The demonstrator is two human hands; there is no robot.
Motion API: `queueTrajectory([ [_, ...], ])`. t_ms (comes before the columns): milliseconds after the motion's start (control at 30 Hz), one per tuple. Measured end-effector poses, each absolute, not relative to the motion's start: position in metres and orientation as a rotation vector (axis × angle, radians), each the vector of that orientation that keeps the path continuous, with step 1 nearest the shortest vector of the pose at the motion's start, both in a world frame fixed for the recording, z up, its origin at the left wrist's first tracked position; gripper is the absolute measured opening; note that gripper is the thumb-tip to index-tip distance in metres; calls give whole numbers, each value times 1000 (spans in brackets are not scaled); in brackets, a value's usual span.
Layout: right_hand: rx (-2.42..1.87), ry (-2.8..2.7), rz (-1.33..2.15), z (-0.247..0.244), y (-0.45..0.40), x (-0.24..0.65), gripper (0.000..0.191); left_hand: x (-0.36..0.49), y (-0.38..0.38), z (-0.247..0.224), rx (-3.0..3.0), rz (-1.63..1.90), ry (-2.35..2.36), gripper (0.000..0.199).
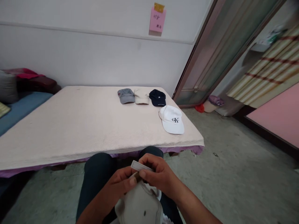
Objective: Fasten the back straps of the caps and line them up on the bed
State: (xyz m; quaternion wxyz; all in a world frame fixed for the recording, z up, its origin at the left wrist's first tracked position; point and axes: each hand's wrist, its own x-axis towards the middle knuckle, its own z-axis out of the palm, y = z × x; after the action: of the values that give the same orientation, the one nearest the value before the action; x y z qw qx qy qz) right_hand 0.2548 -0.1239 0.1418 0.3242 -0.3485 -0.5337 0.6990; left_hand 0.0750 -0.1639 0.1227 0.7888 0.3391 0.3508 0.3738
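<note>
A pale cap (142,205) rests over my lap, its strap end raised between my hands. My left hand (118,186) is closed, thumb and fingers pinching the cap's edge by a small brownish piece. Closed as well, my right hand (157,172) pinches a light strap (140,166) whose flat end points left above the left fingertips. Beyond my knees, a white cap (172,119) with black letters lies near the right side of the bed. Behind it are a grey cap (126,95), a beige cap (141,96) and a navy cap (157,98) in a row.
The bed (70,124) has a cream cover and stands against a white wall with a pink note (157,20). At left is a blue seat (25,105) with a cushion. A bin (211,104) stands on the floor at right, near a sliding door.
</note>
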Motion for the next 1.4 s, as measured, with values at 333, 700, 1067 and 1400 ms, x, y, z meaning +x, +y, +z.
queueTrajectory([
  [333, -744, -1151, 2036, 147, -117, 276, 32, 70, -165, 120, 771, 782, 714, 27],
  [700, -759, -1185, 2018, 151, -116, 284, 22, 69, -168, 120, 794, 763, 729, 27],
  [1067, -690, -1252, 2055, 157, -119, 287, 21, 70, -169, 119, 863, 776, 733, 26],
  [1400, -863, -1369, 2012, 167, -121, 281, 20, 72, -169, 122, 885, 767, 753, 26],
])
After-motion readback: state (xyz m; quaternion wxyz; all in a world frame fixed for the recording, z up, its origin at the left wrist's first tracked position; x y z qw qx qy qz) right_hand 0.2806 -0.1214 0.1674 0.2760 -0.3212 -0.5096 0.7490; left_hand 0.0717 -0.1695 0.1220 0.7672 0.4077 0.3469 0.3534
